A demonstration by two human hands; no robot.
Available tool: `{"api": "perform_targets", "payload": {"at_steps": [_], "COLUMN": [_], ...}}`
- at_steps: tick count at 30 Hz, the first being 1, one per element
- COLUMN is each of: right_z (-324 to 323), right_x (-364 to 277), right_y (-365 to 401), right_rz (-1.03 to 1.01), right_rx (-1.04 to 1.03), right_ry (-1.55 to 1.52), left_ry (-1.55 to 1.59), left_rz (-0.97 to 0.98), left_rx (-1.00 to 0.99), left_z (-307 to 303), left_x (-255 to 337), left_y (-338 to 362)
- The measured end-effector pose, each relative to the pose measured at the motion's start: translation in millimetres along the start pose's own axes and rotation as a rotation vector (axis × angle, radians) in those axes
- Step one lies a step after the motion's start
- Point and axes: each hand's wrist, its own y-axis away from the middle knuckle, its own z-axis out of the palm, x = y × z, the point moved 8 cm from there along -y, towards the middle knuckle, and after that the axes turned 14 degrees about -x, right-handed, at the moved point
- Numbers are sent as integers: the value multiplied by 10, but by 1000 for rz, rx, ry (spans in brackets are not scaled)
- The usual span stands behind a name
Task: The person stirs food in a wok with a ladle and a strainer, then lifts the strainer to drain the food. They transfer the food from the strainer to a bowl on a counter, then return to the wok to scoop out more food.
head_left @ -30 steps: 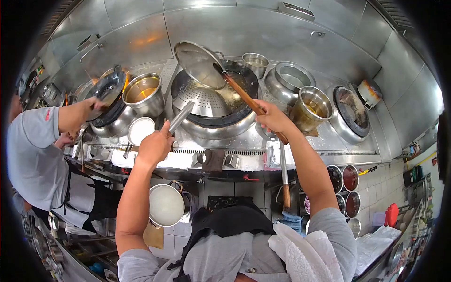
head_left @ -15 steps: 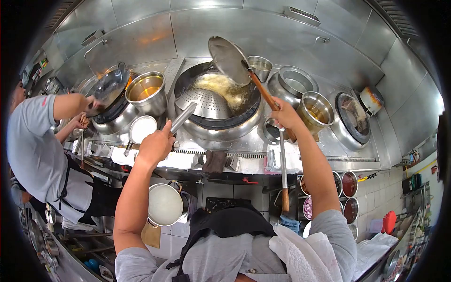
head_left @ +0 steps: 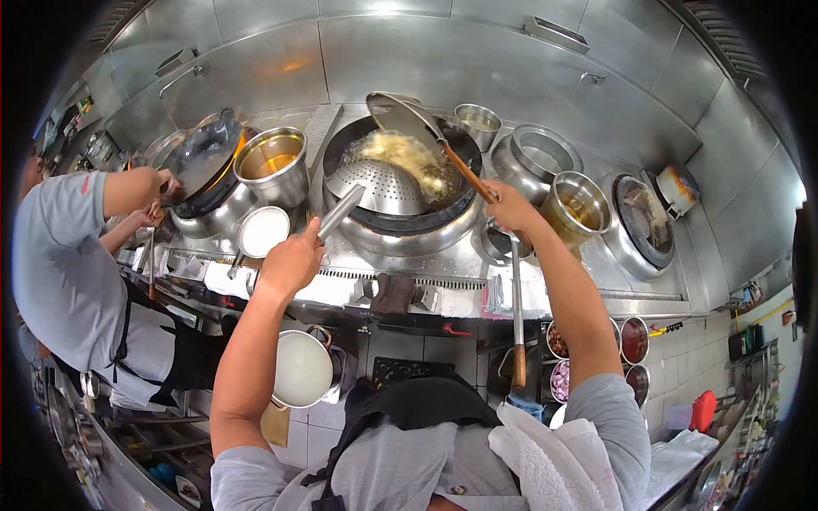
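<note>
My left hand [head_left: 292, 261] is closed on the metal handle of a perforated strainer [head_left: 379, 186], whose domed bowl rests at the near left side of a large wok [head_left: 341, 145]. Pale food [head_left: 399, 153] bubbles in oil inside that wok. My right hand [head_left: 509, 207] grips the wooden handle of a round mesh skimmer [head_left: 400, 116], which is tilted over the far side of the wok. Below my right hand a metal-shafted ladle with a wooden end [head_left: 518, 328] extends toward me; whether my fingers touch it is unclear.
A co-worker [head_left: 68, 264] handles another wok [head_left: 200, 157] at the left. Pots of amber liquid [head_left: 271, 153] [head_left: 581, 203] flank the main wok. A lidded-looking burner [head_left: 643, 213] stands right. Near my body are a white-filled pot [head_left: 302, 369] and ingredient containers [head_left: 634, 332].
My right hand has lowered the mesh skimmer toward the wok, and its disc has shifted slightly left. The strainer in my left hand has barely moved. The view has shifted a little.
</note>
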Motion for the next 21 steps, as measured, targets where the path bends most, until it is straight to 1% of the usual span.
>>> {"api": "perform_targets", "payload": {"at_steps": [5,8,11,14,21], "right_z": [131,121,64,4,-33], "right_x": [-53,-87,2,35,-41], "right_y": [241,513,683,855,1199], "right_rz": [-25,3,-20,-64,-55], "right_rx": [-101,-80,-15,-6,42], "right_ry": [-13,5,-12,-64,-137], "left_ry": [13,38,42,55,37], "left_rz": [4,36,56,55,29], "left_rx": [-17,10,15,11,-16], "left_z": [33,64,101,150,83], "left_x": [-9,-49,-66,-69,13], "left_y": [-63,-103,-140,-165,-121]}}
